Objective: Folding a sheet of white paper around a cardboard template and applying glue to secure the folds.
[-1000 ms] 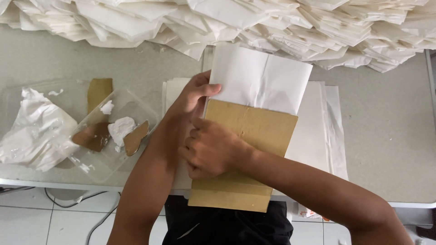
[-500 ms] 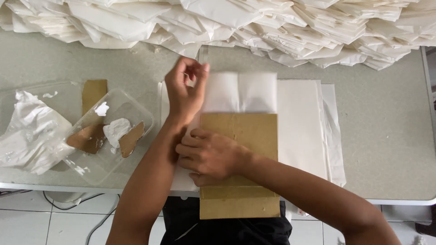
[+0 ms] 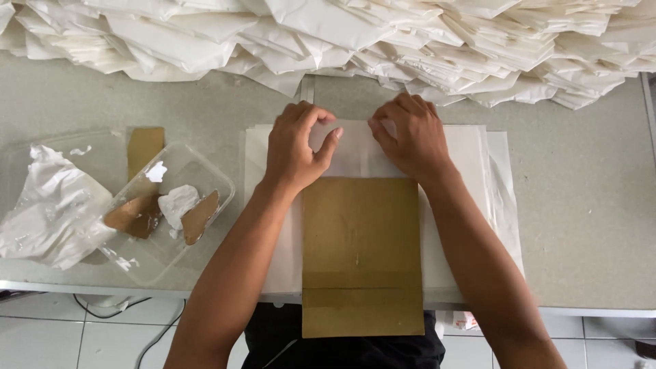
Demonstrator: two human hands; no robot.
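A brown cardboard sheet [image 3: 361,253] lies on a stack of white paper sheets [image 3: 471,157] at the table's front edge, overhanging it. Above the cardboard's top edge, a folded white paper flap [image 3: 352,147] lies flat. My left hand [image 3: 295,147] pinches the flap's left part with thumb and fingers. At the flap's right part, my right hand [image 3: 408,137] presses and pinches the paper. Both hands sit side by side just beyond the cardboard.
A large heap of folded white paper [image 3: 355,41] fills the back of the grey table [image 3: 588,219]. At left stands a clear plastic container [image 3: 171,219] with white paste and brown card scraps, beside crumpled white plastic [image 3: 51,215] and a cardboard strip [image 3: 145,147].
The white paper was folded down over the cardboard's top. My right hand left the cardboard and moved up to the flap; my left hand came down onto the flap.
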